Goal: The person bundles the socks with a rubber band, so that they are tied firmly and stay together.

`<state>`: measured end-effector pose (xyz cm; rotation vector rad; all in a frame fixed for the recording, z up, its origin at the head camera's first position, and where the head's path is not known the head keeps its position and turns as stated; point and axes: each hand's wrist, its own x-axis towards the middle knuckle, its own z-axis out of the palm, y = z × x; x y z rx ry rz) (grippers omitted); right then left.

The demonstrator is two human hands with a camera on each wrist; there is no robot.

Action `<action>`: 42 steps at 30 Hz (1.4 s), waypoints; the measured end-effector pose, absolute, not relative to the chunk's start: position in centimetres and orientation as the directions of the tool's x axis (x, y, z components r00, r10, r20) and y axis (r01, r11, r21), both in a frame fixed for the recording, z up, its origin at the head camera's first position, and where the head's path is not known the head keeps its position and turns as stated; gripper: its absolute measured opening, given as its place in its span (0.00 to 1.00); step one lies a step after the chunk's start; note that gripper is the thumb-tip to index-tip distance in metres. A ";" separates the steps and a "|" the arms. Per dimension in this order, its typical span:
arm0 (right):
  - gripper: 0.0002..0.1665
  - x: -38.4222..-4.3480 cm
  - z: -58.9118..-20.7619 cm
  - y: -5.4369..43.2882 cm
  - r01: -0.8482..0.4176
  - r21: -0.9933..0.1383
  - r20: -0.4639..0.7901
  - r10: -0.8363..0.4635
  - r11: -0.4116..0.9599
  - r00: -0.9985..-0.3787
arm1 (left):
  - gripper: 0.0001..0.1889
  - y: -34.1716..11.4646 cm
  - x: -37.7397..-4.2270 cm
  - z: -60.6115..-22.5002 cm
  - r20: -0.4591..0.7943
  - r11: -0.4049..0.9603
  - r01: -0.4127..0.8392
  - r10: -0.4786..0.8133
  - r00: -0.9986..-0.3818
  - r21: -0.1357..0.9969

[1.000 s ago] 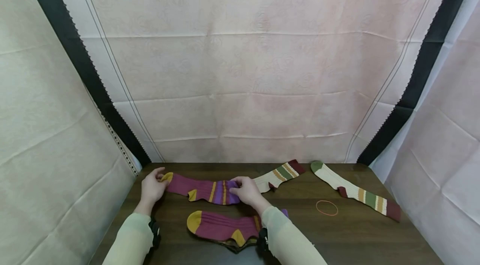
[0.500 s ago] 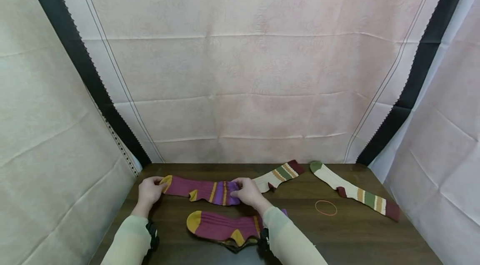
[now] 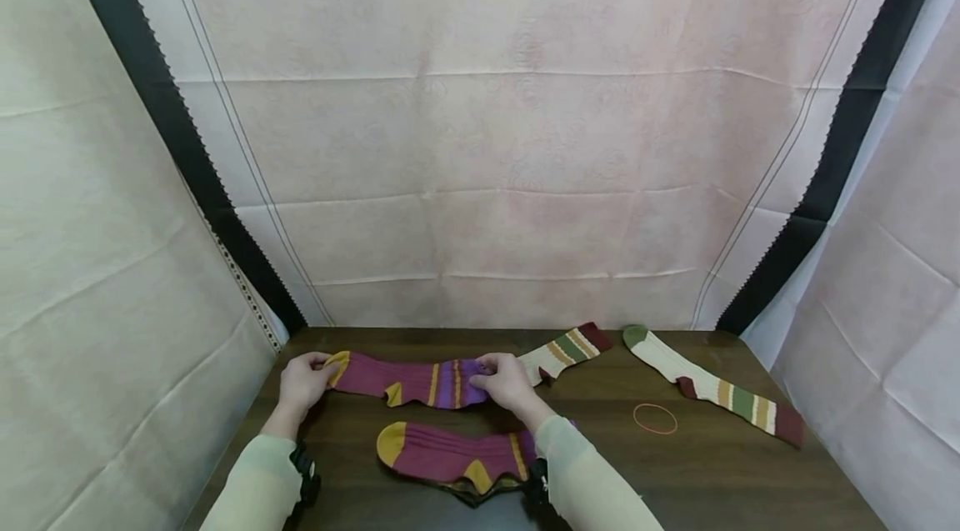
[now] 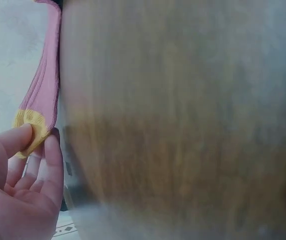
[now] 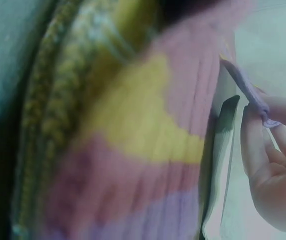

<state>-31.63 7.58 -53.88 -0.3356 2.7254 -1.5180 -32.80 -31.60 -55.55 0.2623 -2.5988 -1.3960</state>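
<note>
A maroon sock (image 3: 367, 376) with yellow toe and heel and a purple striped cuff stretches between both hands at the back left of the table. My left hand (image 3: 302, 385) pinches its yellow toe between thumb and fingers, as the left wrist view shows with the toe (image 4: 30, 125). At the other end my right hand (image 3: 508, 385) pinches the purple cuff (image 5: 257, 102). Nearer the front lies a second maroon sock (image 3: 442, 452) of the same pattern, apparently on top of more socks; its cuff is partly hidden by the right forearm.
Behind the right hand lies a cream sock (image 3: 566, 354) with green and tan stripes, partly covered. Its like, another cream sock (image 3: 697, 377), lies at the right. A thin orange-red loop (image 3: 655, 419) rests on the brown table (image 3: 720, 481). Pale fabric walls (image 3: 487, 139) enclose the table.
The left hand's fingers, partly spread a second ago, have closed together on the toe. Both hands and the held sock otherwise stay nearly in place; the whole view shifts slightly.
</note>
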 end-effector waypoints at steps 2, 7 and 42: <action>0.15 -31.5 -53.8 7.8 -0.187 -0.842 0.110 -0.178 0.507 -0.978 | 0.15 -31.5 -32.7 -55.5 0.065 0.520 -0.069 -0.236 -0.970 0.852; 0.11 -31.3 -53.4 8.3 -0.174 -0.897 0.109 -0.178 0.407 -0.978 | 0.15 -31.3 -32.6 -55.0 0.057 0.482 -0.064 -0.233 -0.971 0.874; 0.25 -28.2 -51.2 15.6 -0.055 -0.987 0.027 -0.182 0.148 -0.983 | 0.19 -27.6 -29.3 -51.1 0.038 0.166 0.010 -0.163 -0.986 0.986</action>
